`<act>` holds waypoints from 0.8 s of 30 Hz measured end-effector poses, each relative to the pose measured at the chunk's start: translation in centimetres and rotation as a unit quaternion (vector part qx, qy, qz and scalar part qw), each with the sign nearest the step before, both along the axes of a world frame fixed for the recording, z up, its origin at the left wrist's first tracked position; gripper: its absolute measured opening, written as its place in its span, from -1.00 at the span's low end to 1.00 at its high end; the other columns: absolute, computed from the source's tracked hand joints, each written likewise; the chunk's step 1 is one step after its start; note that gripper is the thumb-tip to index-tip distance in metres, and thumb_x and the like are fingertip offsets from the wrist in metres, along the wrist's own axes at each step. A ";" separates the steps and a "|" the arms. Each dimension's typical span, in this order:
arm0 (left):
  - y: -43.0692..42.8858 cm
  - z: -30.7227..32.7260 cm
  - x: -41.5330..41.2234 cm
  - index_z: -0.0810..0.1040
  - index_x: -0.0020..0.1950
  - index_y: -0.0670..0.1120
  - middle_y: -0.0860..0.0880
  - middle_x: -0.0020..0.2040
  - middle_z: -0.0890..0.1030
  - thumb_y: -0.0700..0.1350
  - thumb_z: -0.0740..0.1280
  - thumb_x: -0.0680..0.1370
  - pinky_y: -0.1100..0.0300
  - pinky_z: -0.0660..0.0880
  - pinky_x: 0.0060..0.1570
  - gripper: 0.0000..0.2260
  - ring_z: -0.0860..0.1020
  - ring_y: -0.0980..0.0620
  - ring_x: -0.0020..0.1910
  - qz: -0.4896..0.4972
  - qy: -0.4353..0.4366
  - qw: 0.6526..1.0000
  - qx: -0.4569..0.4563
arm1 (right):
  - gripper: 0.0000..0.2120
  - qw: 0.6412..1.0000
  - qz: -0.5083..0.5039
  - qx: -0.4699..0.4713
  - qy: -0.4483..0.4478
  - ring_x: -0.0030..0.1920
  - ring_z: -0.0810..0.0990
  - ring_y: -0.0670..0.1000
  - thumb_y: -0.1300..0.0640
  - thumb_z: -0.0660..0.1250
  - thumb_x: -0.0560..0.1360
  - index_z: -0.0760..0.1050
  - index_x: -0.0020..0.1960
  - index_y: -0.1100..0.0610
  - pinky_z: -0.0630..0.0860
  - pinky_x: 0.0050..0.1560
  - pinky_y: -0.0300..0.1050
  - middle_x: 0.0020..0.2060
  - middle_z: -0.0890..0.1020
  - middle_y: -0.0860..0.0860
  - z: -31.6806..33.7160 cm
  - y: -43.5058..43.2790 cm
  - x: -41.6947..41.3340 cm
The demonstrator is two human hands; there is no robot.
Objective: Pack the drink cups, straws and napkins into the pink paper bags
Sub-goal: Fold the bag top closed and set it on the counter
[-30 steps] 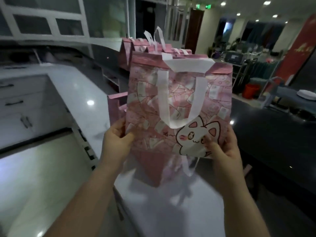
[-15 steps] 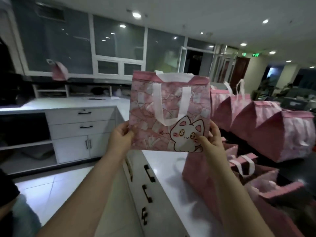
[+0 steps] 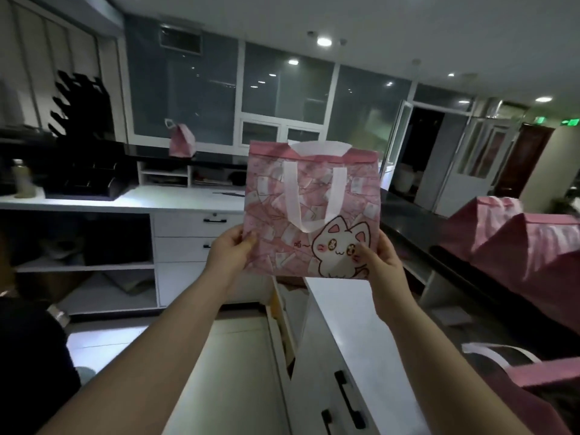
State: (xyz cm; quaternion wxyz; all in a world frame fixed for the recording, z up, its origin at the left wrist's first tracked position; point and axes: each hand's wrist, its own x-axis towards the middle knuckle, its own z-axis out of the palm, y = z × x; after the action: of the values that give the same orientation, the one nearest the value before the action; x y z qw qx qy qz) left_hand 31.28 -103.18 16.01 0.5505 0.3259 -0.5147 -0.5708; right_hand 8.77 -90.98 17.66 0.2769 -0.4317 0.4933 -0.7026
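Note:
I hold a pink paper bag [image 3: 310,189] upright in the air in front of me, with white handles and a white cat printed at its lower right. My left hand [image 3: 230,251] pinches its lower left corner. My right hand [image 3: 378,262] pinches its lower right corner, thumb on the cat. The bag's top is folded shut, so its contents are hidden. No cups, straws or napkins are in view.
Several more pink bags [image 3: 518,243] stand on the dark counter at the right, and one [image 3: 533,372] lies near the lower right. Another pink bag [image 3: 182,139] sits on the far ledge. A white counter [image 3: 351,315] with drawers runs below; a black rack [image 3: 81,180] stands at the left.
My view has swung left, away from the row of bags toward the back counter. Both hands keep the same hold on the bag, which stays raised.

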 end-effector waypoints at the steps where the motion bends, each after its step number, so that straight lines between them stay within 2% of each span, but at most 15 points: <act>1: -1.7 -0.3 -0.1 0.63 0.10 0.00 0.00 -0.03 0.71 -0.12 0.31 0.60 0.14 0.63 -0.14 -0.87 0.69 0.03 -0.07 0.006 -0.007 1.000 0.006 | -0.69 1.000 0.008 0.001 -0.006 0.12 0.63 0.03 0.16 0.29 0.58 0.47 0.30 -0.06 0.59 0.07 0.03 0.10 0.67 -0.07 -0.1 -2.0 -0.3; 3: -5.3 -0.9 -0.2 0.64 0.11 0.02 0.01 -0.01 0.71 -0.09 0.32 0.60 0.09 0.62 -0.07 -0.86 0.68 0.02 -0.05 0.023 -0.023 0.999 0.015 | -0.66 1.000 0.023 0.000 -0.012 0.14 0.63 0.05 0.15 0.29 0.58 0.45 0.34 -0.01 0.58 0.07 0.05 0.12 0.66 -0.02 -0.6 -6.1 -0.8; 5: -9.2 -1.2 -0.5 0.64 0.07 0.04 0.02 -0.03 0.71 -0.11 0.32 0.60 0.09 0.62 -0.09 -0.87 0.68 0.02 -0.05 0.032 -0.021 0.999 0.016 | -0.62 0.999 0.041 -0.004 -0.002 0.12 0.63 0.02 0.18 0.28 0.58 0.41 0.38 -0.03 0.61 -0.03 -0.07 0.14 0.65 -0.04 -1.0 -10.5 -1.3; 7: -13.3 -1.0 -1.2 0.63 0.02 0.04 0.03 -0.08 0.72 -0.18 0.29 0.61 0.14 0.62 -0.18 -0.84 0.69 0.03 -0.09 0.039 -0.008 0.999 0.010 | -0.51 0.997 0.079 -0.008 0.012 0.11 0.64 -0.02 0.22 0.28 0.58 0.31 0.44 -0.12 0.62 -0.10 -0.12 0.16 0.63 -0.09 -1.0 -15.0 -2.3; 9: -17.3 -0.4 -2.3 0.63 0.03 0.01 0.03 -0.10 0.72 -0.23 0.27 0.62 0.16 0.62 -0.21 -0.81 0.69 0.03 -0.10 0.052 -0.002 0.999 0.007 | -0.42 0.993 0.118 0.006 0.010 0.09 0.65 -0.01 0.21 0.30 0.57 0.24 0.46 -0.23 0.63 -0.12 -0.04 0.17 0.62 -0.11 -0.2 -19.7 -3.7; 12: -23.3 1.1 -4.4 0.61 0.07 0.00 0.02 -0.07 0.71 -0.24 0.26 0.62 0.16 0.62 -0.19 -0.81 0.68 0.04 -0.09 0.072 -0.012 0.997 0.002 | -0.53 0.992 0.122 0.038 -0.003 0.08 0.65 0.05 0.16 0.32 0.57 0.34 0.38 -0.22 0.63 -0.02 0.12 0.16 0.63 -0.05 1.4 -27.4 -6.1; 14: -27.4 1.8 -5.5 0.61 0.08 0.01 -0.03 0.00 0.70 -0.22 0.26 0.63 0.07 0.61 -0.04 -0.81 0.67 -0.01 -0.01 0.089 -0.014 0.996 -0.002 | -0.64 0.991 0.123 0.049 -0.007 0.06 0.65 0.07 0.15 0.30 0.58 0.41 0.28 -0.21 0.62 0.02 0.16 0.14 0.64 -0.04 1.9 -32.6 -7.3; 16: -31.3 1.9 -6.1 0.60 0.14 -0.03 -0.08 0.06 0.68 -0.23 0.25 0.63 -0.02 0.59 0.06 -0.81 0.66 -0.06 0.04 0.108 -0.013 0.994 0.000 | -0.64 0.989 0.140 0.050 -0.019 0.06 0.66 0.07 0.16 0.29 0.58 0.41 0.31 -0.17 0.61 0.02 0.17 0.12 0.65 -0.03 1.8 -37.6 -8.0; 19: -37.1 0.9 -6.4 0.58 0.20 -0.12 -0.14 0.09 0.67 -0.25 0.26 0.62 -0.05 0.57 0.10 -0.80 0.64 -0.12 0.07 0.152 -0.003 0.988 0.013 | -0.65 0.984 0.174 0.040 -0.019 0.05 0.67 0.07 0.20 0.26 0.59 0.44 0.32 -0.11 0.60 0.04 0.16 0.09 0.68 -0.03 0.8 -44.7 -8.3; 22: -41.2 -0.1 -6.1 0.58 0.20 -0.17 -0.16 0.08 0.66 -0.27 0.28 0.61 -0.03 0.57 0.09 -0.80 0.64 -0.12 0.05 0.168 0.006 0.986 0.016 | -0.69 0.984 0.172 0.041 -0.008 0.04 0.68 0.03 0.18 0.28 0.59 0.49 0.20 -0.20 0.59 0.05 0.12 0.04 0.69 -0.09 -0.4 -49.8 -8.1; 24: -45.2 -0.6 -5.8 0.59 0.18 -0.16 -0.15 0.06 0.68 -0.28 0.27 0.61 -0.02 0.59 0.05 -0.82 0.65 -0.11 0.03 0.171 0.012 0.985 0.011 | -0.67 0.985 0.170 0.036 0.006 0.05 0.67 0.00 0.15 0.28 0.58 0.47 0.21 -0.23 0.61 0.01 0.07 0.05 0.68 -0.12 -1.0 -54.2 -7.8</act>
State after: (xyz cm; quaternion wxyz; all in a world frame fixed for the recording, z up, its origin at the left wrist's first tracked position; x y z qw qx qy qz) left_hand 25.50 -148.37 15.42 0.6425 0.4083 -0.4384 -0.4778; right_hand 0.98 -145.20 16.62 0.4051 -0.5029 0.4393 -0.6244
